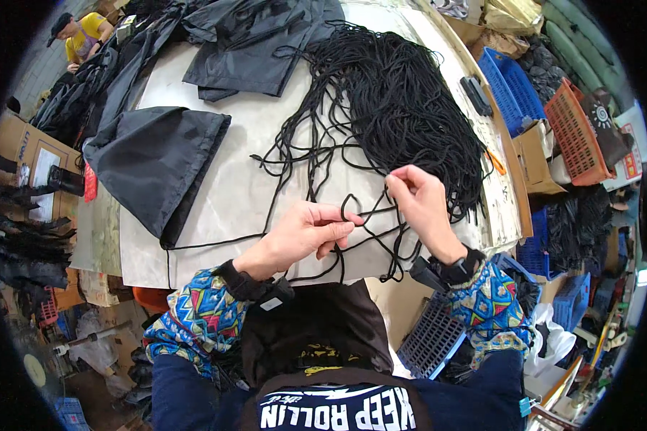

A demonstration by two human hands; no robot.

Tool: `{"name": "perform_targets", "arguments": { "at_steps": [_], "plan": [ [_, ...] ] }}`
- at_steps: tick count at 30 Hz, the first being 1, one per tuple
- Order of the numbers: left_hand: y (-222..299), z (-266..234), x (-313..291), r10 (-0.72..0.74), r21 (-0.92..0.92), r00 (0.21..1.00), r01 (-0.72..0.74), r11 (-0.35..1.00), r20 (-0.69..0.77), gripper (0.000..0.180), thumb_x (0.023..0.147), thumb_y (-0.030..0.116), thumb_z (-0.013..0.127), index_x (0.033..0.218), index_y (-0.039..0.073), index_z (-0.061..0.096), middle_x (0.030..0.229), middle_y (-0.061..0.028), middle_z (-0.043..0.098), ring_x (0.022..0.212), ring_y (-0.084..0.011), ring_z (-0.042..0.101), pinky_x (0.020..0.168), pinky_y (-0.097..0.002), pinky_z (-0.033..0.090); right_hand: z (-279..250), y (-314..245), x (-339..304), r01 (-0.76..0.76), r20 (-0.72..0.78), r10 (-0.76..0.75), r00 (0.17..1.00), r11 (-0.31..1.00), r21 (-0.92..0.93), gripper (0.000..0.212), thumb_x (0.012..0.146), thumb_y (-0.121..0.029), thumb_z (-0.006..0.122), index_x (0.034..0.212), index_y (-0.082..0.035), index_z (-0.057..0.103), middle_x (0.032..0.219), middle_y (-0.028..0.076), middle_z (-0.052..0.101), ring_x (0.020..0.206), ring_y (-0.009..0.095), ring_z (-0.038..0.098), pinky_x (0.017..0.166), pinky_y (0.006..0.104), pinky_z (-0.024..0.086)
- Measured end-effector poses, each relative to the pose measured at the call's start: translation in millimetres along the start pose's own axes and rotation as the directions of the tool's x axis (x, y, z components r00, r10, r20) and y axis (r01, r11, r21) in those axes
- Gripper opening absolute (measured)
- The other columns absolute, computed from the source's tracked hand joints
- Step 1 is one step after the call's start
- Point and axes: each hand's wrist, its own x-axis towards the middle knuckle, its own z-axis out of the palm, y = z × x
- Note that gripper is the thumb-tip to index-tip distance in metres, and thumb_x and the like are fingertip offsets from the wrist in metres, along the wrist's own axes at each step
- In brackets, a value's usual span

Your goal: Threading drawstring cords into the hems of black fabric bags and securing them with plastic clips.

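My left hand (302,233) pinches a black cord between thumb and forefinger, and a small loop stands up at its fingertips. To the upper right, my right hand (425,208) is closed in a pinch beside loose cord strands; what its fingertips hold is too small to make out. A black fabric pouch (154,161) lies to the left, its narrow corner toward me. From that corner a black cord (223,243) runs across the table to my left hand. A large heap of black cords (410,100) lies beyond my right hand, with strands trailing toward me.
More black fabric pieces (248,61) lie on the pale table (216,187) at the back. Near the right edge are a dark oblong object (476,96) and an orange-handled tool (494,162). Blue (510,90) and orange crates (579,133) stand right. Another person (86,37) is far left.
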Motion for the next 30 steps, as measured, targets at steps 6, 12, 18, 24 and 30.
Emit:
{"name": "perform_targets", "arguments": {
  "at_steps": [6, 12, 18, 24, 30],
  "plan": [
    [20, 24, -23, 0.640, 0.690, 0.677, -0.657, 0.304, 0.363, 0.008, 0.081, 0.010, 0.059, 0.088, 0.008, 0.061, 0.074, -0.0097, 0.057, 0.060, -0.0280, 0.059, 0.054, -0.0330, 0.047, -19, 16, 44, -0.152, -0.096, 0.252, 0.963, 0.802, 0.578, 0.014, 0.087, -0.015, 0.059, 0.088, -0.001, 0.064, 0.070, 0.005, 0.063, 0.055, 0.006, 0.052, 0.044, 0.0216, 0.039],
    [23, -45, 18, 0.564, 0.894, 0.783, -0.022, 0.447, -0.263, 0.023, 0.086, 0.024, 0.062, 0.099, 0.005, 0.064, 0.078, -0.0116, 0.061, 0.059, -0.0281, 0.058, 0.057, -0.0353, 0.048, -27, -6, 37, 0.271, 0.038, -0.269, 0.963, 0.949, -0.159, 0.032, 0.084, -0.010, 0.060, 0.115, -0.003, 0.055, 0.077, 0.008, 0.062, 0.063, 0.021, 0.058, 0.061, 0.0333, 0.047],
    [0, -132, 83, 0.869, 0.995, 0.490, 0.094, 0.029, -0.072, 0.026, 0.090, 0.023, 0.057, 0.100, -0.001, 0.055, 0.078, -0.0119, 0.056, 0.056, -0.0204, 0.053, 0.054, -0.0333, 0.044, -13, 25, 67, 0.422, 0.198, -0.472, 0.859, 0.434, -0.796, 0.036, 0.078, -0.019, 0.067, 0.110, -0.006, 0.056, 0.092, 0.009, 0.059, 0.090, 0.027, 0.056, 0.074, 0.0375, 0.046],
    [25, -113, 55, 0.572, 0.740, 0.603, 0.045, 0.671, -0.556, 0.024, 0.092, 0.027, 0.055, 0.092, 0.003, 0.061, 0.061, -0.0066, 0.050, 0.054, -0.0169, 0.049, 0.056, -0.0322, 0.045, -52, 52, 88, 0.021, -0.315, 0.099, 0.944, 0.934, 0.358, 0.018, 0.089, -0.013, 0.055, 0.098, 0.002, 0.059, 0.082, 0.011, 0.065, 0.065, 0.016, 0.062, 0.058, 0.0295, 0.051],
    [26, -92, 96, 0.807, 0.996, 0.586, -0.081, -0.036, 0.077, 0.018, 0.084, 0.013, 0.058, 0.098, 0.002, 0.061, 0.107, -0.0136, 0.058, 0.097, -0.0310, 0.055, 0.086, -0.0394, 0.045, -50, 64, 89, 0.268, -0.081, -0.302, 0.950, 0.920, -0.288, 0.027, 0.086, -0.020, 0.061, 0.107, -0.003, 0.061, 0.101, 0.017, 0.062, 0.092, 0.028, 0.061, 0.080, 0.0346, 0.047]
  ]
}}
